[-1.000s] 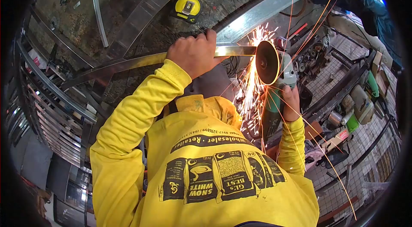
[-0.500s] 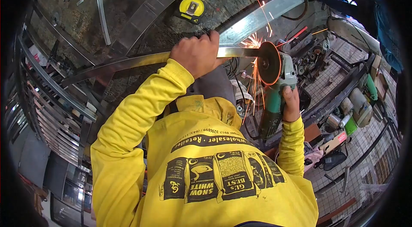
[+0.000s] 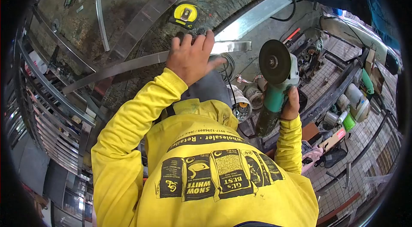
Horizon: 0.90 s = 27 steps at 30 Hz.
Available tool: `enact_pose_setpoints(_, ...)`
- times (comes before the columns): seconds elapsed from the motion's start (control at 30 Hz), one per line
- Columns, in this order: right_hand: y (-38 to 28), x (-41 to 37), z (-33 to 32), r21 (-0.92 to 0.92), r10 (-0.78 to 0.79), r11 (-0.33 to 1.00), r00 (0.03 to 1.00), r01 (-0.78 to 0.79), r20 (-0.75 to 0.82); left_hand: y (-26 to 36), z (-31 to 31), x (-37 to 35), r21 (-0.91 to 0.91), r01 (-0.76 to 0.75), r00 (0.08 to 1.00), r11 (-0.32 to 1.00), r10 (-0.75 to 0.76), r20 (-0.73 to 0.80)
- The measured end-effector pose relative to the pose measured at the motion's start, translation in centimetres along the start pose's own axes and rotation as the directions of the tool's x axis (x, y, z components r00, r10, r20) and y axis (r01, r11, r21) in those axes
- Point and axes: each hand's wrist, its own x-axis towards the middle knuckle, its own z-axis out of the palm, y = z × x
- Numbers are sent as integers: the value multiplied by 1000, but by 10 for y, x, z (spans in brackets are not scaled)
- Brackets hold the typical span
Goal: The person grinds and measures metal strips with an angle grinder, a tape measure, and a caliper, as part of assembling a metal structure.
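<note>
My right hand (image 3: 291, 105) is wrapped round the green body of an angle grinder (image 3: 274, 98). The grinder's dark disc (image 3: 274, 62) faces up, apart from the metal, and no sparks show. My left hand (image 3: 189, 55) rests over a curved flat metal bar (image 3: 128, 67), fingers spread and thumb stretched out to the right, slightly blurred. The bar's bright right end (image 3: 236, 47) lies a short way left of the disc. How firmly the left palm touches the bar is hidden.
A yellow tape measure (image 3: 185, 14) lies on the stained worktop (image 3: 111, 17). A wide curved metal strip (image 3: 148, 10) and a thin one (image 3: 101, 17) lie there too. Cans and tools crowd the mesh rack (image 3: 343, 60) at right. Another person's dark-clothed legs (image 3: 377, 17) stand upper right.
The sparks have stopped. The grinder has come away from the bar, and the bar's right end is now shorter. My left hand has loosened from a grip to spread fingers.
</note>
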Motion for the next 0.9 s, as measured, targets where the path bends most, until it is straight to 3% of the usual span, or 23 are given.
enact_pose_setpoints(0.1, 12, -4, -10, -69, -23, 997, 999, 25, 25, -2, 1, -1, -72, 11, 1000, 997, -10, 15)
enact_pose_setpoints(0.23, -7, -8, 30, -126, -72, 989, 997, 74, 17, -5, -6, 10, -111, 90, 948, 990, -52, 313)
enact_pose_setpoints(0.33, -13, -7, 38, -117, 45, 992, 999, -46, -8, -8, -18, 23, -150, 170, 872, 974, -78, 483)
enact_pose_setpoints(0.63, -11, 1, 41, -181, 0, 983, 1000, 4, 21, -8, -2, 10, -143, 77, 946, 987, -27, 322)
enact_pose_setpoints(0.9, -8, 2, 34, -243, 15, 970, 1000, -14, 3, -7, 0, 6, -113, 56, 958, 992, -21, 287)
